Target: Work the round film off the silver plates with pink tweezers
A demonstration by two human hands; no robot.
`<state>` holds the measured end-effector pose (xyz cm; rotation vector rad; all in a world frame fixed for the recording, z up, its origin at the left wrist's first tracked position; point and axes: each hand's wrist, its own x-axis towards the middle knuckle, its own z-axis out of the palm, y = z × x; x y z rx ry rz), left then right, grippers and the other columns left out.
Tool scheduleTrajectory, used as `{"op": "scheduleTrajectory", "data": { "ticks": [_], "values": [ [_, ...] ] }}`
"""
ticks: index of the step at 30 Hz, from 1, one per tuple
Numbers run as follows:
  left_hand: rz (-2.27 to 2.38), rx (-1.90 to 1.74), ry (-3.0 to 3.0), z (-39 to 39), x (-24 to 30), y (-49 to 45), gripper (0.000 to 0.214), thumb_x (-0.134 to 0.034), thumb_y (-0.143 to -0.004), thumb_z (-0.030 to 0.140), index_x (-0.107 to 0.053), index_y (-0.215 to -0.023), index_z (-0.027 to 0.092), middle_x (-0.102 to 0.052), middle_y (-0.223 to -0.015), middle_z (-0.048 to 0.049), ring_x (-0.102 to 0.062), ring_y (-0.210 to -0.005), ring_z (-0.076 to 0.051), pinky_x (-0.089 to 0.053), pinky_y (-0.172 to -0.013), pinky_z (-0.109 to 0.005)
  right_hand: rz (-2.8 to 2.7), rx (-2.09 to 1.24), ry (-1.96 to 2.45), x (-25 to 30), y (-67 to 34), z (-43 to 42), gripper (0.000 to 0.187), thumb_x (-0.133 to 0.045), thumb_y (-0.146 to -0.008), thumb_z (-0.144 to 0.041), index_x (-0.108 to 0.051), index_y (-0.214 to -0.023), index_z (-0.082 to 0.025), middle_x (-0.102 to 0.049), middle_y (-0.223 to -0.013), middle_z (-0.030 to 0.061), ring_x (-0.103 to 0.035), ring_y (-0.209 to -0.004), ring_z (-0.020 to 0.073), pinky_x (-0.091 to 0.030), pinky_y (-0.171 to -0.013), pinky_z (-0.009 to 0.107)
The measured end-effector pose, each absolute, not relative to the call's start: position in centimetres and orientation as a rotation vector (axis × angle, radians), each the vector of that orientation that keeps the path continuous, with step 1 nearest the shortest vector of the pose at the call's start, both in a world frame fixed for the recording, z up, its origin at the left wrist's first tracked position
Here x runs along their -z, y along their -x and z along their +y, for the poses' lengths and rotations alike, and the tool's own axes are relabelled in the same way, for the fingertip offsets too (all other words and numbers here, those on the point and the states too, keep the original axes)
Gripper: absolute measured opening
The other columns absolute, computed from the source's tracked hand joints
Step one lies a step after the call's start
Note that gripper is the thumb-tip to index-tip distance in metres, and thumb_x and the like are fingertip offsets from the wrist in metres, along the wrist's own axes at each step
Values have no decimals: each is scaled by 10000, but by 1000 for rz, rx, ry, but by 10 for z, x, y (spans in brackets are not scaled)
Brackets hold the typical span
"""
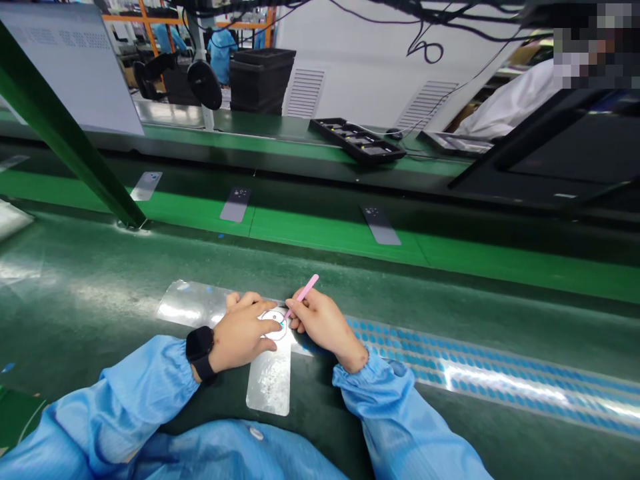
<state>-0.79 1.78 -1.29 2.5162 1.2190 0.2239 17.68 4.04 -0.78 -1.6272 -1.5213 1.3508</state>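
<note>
A round white ring [274, 325] is lying on a glossy silvery sheet [270, 381], though it is only partly visible: the fingers [265, 325] of the left hand [243, 333] are covering its left side, and its fine detail is too small to make out. It is showing a thin dark outline and a small blue speck near its right rim. The ring is sitting between the hands, with the left fingertips touching it. The left hand, wearing a black smartwatch [200, 353], is resting there and holding nothing, while the right hand [325, 325] is pinching pink tweezers [303, 297], their tip reaching the ring's right side – exactly where it ends is hard to see. A strip of blue dots [480, 373] is running along the green desk [100, 293] to the right, and flat grey plates [235, 203] are lying on a green belt beyond.
</note>
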Motion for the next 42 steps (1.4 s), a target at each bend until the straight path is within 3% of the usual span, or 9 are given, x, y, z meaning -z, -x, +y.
{"op": "scheduleTrajectory", "data": {
  "ticks": [9, 20, 33, 42],
  "values": [
    [1282, -135, -2583, 9, 5, 2, 231, -699, -797, 367, -678, -1018, 303, -577, -1299, -35, -451, -1101, -284, -305, -822, -452, -1443, -1393, 1574, 12, -178, 41, 109, -579, -788, -256, -548, -706, -191, -612, -482, -28, -582, -410, 112, -446, -417, 199],
    [1366, 22, -2582, 4, -3, -7, 246, -649, -831, 317, -658, -1069, 256, -537, -1350, -63, -425, -1160, -307, -341, -856, -469, -1104, -1565, 1381, 21, -184, 45, 272, -664, -697, -409, -527, -681, -174, -600, -423, -23, -521, -331, 89, -404, -354, 181],
    [1405, -55, -2440, 10, 1, -8, 184, -707, -774, 264, -702, -957, 257, -580, -1287, -55, -409, -1188, -332, -324, -882, -494, -1064, -1573, 1331, 19, -183, 45, 286, -675, -677, -413, -529, -658, -168, -588, -416, -29, -510, -328, 81, -407, -345, 177],
    [1426, 60, -2323, 24, -16, -17, 344, -736, -714, 213, -525, -985, 185, -588, -1111, -72, -489, -1088, -252, -364, -886, -403, -901, -1667, 1215, 15, -189, 47, 363, -767, -596, -450, -548, -625, -162, -587, -424, -13, -519, -346, 85, -405, -339, 174]
  ]
}}
